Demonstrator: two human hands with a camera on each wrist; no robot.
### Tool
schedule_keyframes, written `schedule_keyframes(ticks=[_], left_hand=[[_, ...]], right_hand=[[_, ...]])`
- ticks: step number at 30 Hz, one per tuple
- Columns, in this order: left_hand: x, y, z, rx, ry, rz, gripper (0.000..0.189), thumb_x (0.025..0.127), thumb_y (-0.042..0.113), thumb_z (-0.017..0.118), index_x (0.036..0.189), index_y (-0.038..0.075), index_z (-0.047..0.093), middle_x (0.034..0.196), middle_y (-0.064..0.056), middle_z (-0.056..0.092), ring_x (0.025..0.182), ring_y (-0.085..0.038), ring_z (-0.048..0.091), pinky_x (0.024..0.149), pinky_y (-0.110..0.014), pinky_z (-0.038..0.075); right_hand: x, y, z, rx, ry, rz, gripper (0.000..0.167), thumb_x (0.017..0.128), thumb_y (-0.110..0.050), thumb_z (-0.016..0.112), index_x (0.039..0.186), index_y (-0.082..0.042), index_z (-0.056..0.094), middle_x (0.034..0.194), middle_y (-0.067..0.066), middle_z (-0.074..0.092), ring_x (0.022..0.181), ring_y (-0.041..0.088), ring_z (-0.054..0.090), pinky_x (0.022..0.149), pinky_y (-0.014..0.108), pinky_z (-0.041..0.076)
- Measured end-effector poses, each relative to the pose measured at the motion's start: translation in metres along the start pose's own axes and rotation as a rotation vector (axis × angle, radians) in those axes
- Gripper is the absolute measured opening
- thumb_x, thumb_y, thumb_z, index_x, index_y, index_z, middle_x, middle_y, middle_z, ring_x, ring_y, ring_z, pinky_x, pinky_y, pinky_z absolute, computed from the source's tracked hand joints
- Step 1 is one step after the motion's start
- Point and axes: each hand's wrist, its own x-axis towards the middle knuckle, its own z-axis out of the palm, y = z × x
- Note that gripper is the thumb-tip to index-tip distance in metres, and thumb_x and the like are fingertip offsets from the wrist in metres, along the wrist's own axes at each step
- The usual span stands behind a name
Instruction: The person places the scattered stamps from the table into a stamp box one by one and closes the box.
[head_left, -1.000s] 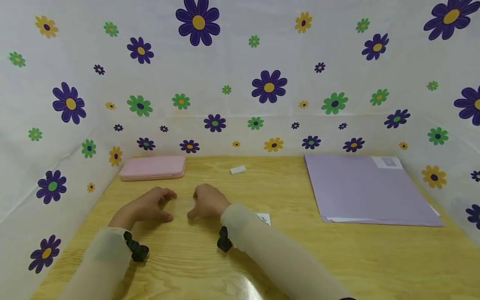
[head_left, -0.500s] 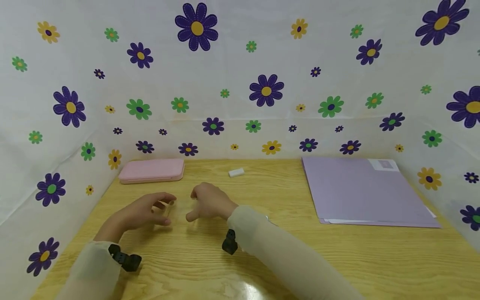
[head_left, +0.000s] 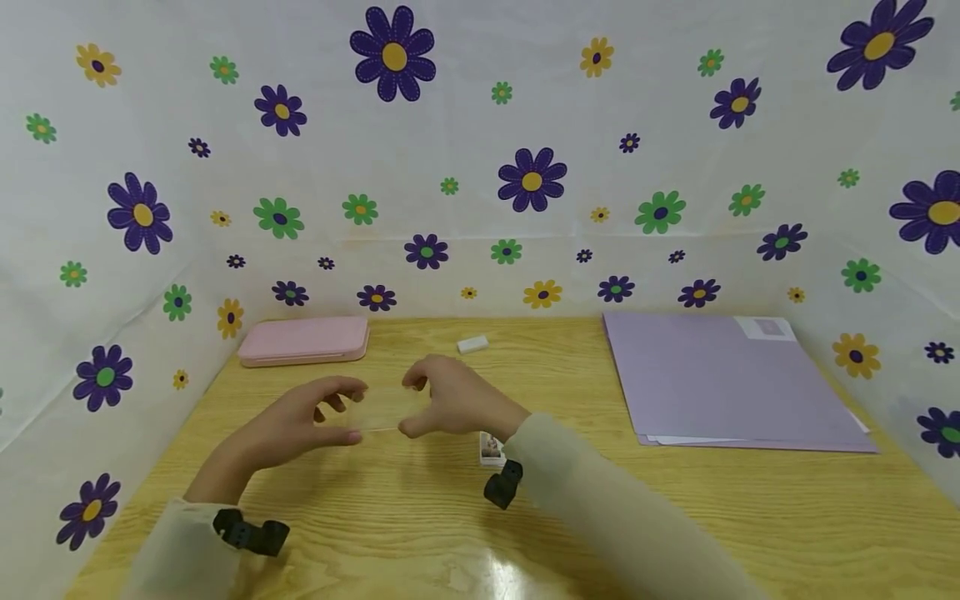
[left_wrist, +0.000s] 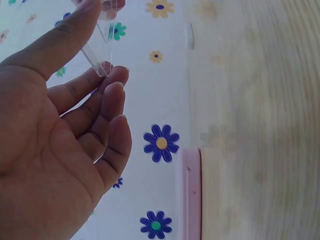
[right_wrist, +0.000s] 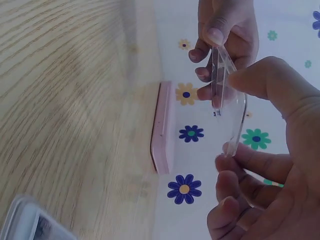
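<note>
Flower-printed white sheeting walls our wooden bench [head_left: 675,517] on three sides. Above the middle of the bench, somewhat toward its left edge, we hold a clear plastic piece [head_left: 381,408] raised off the wood, one end in each of our hands. Our left hand [head_left: 300,421] pinches its left end between thumb and curled fingertips [left_wrist: 112,75]; our right hand [head_left: 457,404] pinches the other end the same way, thumb on one rim and fingers on the opposite rim. The piece looks thin and flat with a rounded corner, and its long axis runs left to right, roughly parallel to the bench's front edge; the head view shows it almost see-through, so we cannot tell which face is up.

Close behind our right wrist, a small clear box [head_left: 491,448] lies on the wood. Farther out, a white eraser [head_left: 472,343] sits near the back edge, a pink case [head_left: 303,340] lies in the back left corner, and a lilac folder [head_left: 727,375] with white sheets under it fills the back right part.

Half a second ago our hands were lower and closer together near the wood; now they have lifted and drawn apart, and the clear piece shows stretched between them. The small box, earlier mostly hidden by our right sleeve, is now uncovered.
</note>
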Motion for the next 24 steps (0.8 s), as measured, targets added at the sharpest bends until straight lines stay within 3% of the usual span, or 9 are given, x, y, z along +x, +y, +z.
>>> schedule_keyframes(ticks=[10,24], left_hand=[[0.014,0.032,0.013,0.027,0.071,0.093,0.057,0.086,0.037,0.078,0.134,0.017,0.055,0.121,0.002,0.058,0.107,-0.021,0.053,0.087,-0.044,0.045],[0.035,0.066,0.038,-0.037,0.092,0.198,0.06,0.085,0.038,0.079,0.137,0.022,0.054,0.123,0.006,0.058,0.107,-0.015,0.053,0.086,-0.044,0.046]], right_hand=[[-0.039,0.016,-0.021,0.069,0.082,-0.056,0.054,0.082,-0.034,0.079,0.129,-0.015,0.06,0.118,-0.006,0.057,0.095,0.015,0.05,0.079,0.033,0.047],[-0.085,0.041,-0.043,0.116,0.203,-0.078,0.049,0.079,-0.027,0.081,0.124,-0.019,0.062,0.117,-0.01,0.057,0.096,0.017,0.05,0.076,0.039,0.047]])
